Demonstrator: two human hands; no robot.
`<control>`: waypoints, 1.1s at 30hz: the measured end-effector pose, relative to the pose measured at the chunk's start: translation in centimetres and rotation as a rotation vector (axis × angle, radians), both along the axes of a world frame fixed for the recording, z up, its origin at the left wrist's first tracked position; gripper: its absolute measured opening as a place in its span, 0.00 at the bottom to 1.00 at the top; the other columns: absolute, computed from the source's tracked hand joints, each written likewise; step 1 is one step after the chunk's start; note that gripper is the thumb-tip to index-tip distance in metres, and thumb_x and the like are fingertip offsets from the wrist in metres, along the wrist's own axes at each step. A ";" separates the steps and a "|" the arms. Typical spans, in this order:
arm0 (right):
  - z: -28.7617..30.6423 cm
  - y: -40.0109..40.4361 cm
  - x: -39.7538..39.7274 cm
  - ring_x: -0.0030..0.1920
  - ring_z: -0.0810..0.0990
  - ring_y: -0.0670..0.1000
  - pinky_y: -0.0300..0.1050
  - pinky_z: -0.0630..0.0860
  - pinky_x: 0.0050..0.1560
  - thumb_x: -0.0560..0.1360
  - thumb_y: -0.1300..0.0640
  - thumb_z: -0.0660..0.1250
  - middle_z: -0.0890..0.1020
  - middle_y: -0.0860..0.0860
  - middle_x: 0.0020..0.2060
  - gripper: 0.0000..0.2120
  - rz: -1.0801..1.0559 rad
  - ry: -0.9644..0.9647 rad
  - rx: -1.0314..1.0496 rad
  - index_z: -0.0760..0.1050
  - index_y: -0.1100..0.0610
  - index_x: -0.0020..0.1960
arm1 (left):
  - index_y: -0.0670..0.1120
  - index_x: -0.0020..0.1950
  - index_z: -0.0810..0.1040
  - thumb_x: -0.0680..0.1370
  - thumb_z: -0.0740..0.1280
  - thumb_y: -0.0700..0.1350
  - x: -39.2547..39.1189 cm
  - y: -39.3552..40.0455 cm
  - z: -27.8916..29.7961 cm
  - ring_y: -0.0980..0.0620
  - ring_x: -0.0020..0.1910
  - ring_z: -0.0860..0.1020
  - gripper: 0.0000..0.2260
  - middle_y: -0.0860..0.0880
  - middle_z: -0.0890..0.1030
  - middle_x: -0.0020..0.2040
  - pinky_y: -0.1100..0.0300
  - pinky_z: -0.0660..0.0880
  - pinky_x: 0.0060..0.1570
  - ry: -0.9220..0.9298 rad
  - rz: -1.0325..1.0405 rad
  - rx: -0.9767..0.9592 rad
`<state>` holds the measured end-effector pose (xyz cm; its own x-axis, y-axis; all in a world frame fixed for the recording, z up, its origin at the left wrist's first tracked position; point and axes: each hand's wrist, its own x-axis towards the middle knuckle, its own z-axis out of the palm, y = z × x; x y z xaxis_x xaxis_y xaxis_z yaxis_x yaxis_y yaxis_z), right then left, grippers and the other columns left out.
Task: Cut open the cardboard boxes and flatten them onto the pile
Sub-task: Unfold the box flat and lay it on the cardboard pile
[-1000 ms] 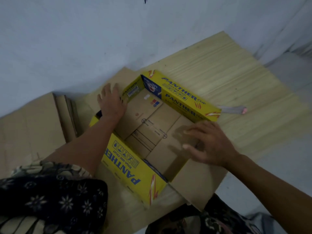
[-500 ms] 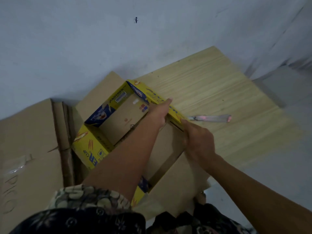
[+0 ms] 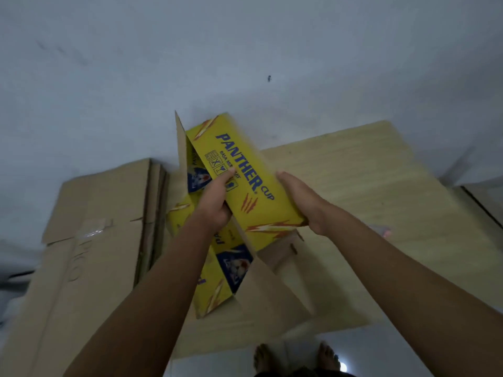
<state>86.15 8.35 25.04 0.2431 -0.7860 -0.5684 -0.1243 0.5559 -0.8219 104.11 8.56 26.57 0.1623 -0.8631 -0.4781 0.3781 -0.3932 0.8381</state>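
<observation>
The yellow Panther box (image 3: 245, 180) is lifted off the floor and tilted, its walls folding toward each other and its brown flaps (image 3: 275, 289) hanging open below. My left hand (image 3: 215, 205) grips the left edge of the top yellow panel, thumb on the printed face. At the panel's right edge my right hand (image 3: 302, 202) holds on, its fingers hidden behind the cardboard. The pile of flattened brown cardboard (image 3: 89, 240) lies on the floor to the left. A knife with a pink end (image 3: 385, 232) lies on the wooden board, partly hidden by my right forearm.
A pale wooden board (image 3: 381, 186) covers the floor under and right of the box. The grey wall (image 3: 190, 63) rises just behind. My bare feet (image 3: 296, 357) stand at the bottom edge. Another board edge (image 3: 481, 208) shows at far right.
The box has been lifted from the floor and turned, and it is collapsing flat between my hands. The view has risen well above the floor.
</observation>
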 end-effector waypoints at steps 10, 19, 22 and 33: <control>-0.9 2.5 3.5 0.71 0.70 0.59 0.52 0.68 0.64 0.65 0.24 0.69 0.71 0.51 0.72 0.49 0.127 0.054 0.087 0.67 0.53 0.77 | 0.43 0.59 0.81 0.80 0.60 0.59 6.2 6.3 0.2 0.46 0.44 0.83 0.22 0.43 0.84 0.46 0.57 0.81 0.45 0.113 0.089 -0.027; -2.4 4.1 4.9 0.43 0.84 0.51 0.45 0.81 0.43 0.62 0.39 0.82 0.85 0.51 0.45 0.29 -0.228 0.012 0.013 0.81 0.59 0.52 | 0.46 0.71 0.76 0.70 0.55 0.79 7.3 6.6 -0.4 0.38 0.68 0.76 0.44 0.40 0.79 0.68 0.37 0.68 0.71 0.106 0.043 0.006; -1.7 3.1 4.7 0.44 0.85 0.52 0.52 0.84 0.48 0.55 0.33 0.82 0.86 0.50 0.46 0.36 -0.307 0.198 -0.131 0.82 0.56 0.53 | 0.46 0.78 0.66 0.71 0.58 0.78 8.6 6.1 1.0 0.41 0.64 0.78 0.46 0.40 0.75 0.71 0.41 0.76 0.61 0.107 0.125 0.029; 2.5 2.1 5.3 0.52 0.82 0.59 0.53 0.78 0.51 0.62 0.28 0.75 0.82 0.52 0.55 0.37 -0.307 0.664 -0.384 0.76 0.53 0.60 | 0.52 0.66 0.71 0.70 0.72 0.50 7.1 5.1 7.7 0.46 0.54 0.77 0.25 0.49 0.76 0.59 0.52 0.77 0.48 -0.459 -0.198 0.084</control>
